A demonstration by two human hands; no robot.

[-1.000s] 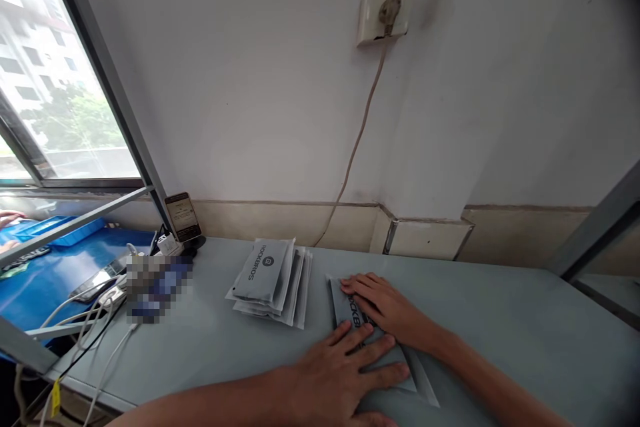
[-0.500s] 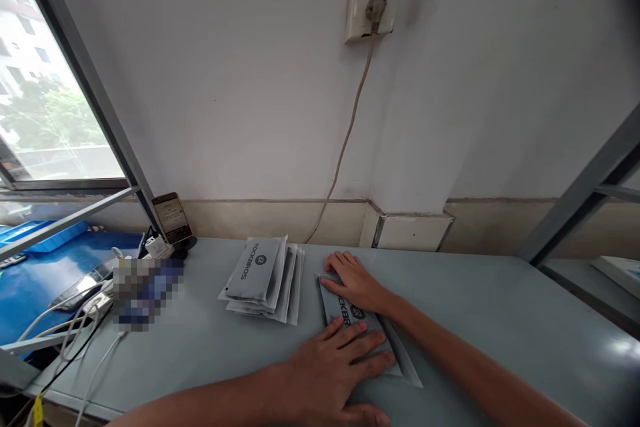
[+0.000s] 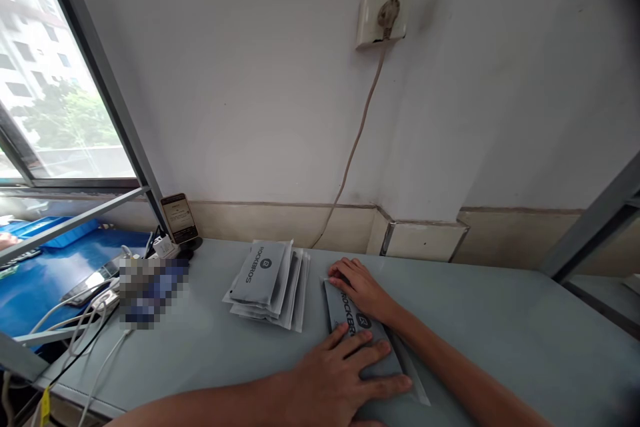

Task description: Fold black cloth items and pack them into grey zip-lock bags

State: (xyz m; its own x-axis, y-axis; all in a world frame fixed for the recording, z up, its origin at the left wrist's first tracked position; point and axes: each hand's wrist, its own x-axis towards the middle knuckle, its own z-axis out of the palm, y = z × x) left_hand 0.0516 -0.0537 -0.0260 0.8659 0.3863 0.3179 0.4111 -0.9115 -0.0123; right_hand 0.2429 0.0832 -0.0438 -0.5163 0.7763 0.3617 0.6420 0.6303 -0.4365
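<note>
A grey ROCKBROS packet [image 3: 350, 312] in a clear sleeve lies flat on the grey tabletop [image 3: 200, 340]. Across its lower part rests my left hand [image 3: 345, 373], fingers spread and palm down. My right hand [image 3: 363, 288] lies at the packet's upper end, its fingers bent over the top edge; whether they grip it cannot be made out. To the left, a loose stack of similar packets [image 3: 260, 277] sits apart from both hands, the top one with its logo facing up.
A phone [image 3: 180, 218] stands upright at the back left, near white cables [image 3: 107, 363] and a blurred blue item [image 3: 157, 290]. Metal frame posts [image 3: 590, 233] rise at both sides. A cord [image 3: 357, 140] runs down the wall from a socket [image 3: 385, 12].
My left hand's fingers have spread wider over the packet. The view has shifted slightly, so the stack and phone appear a little further right.
</note>
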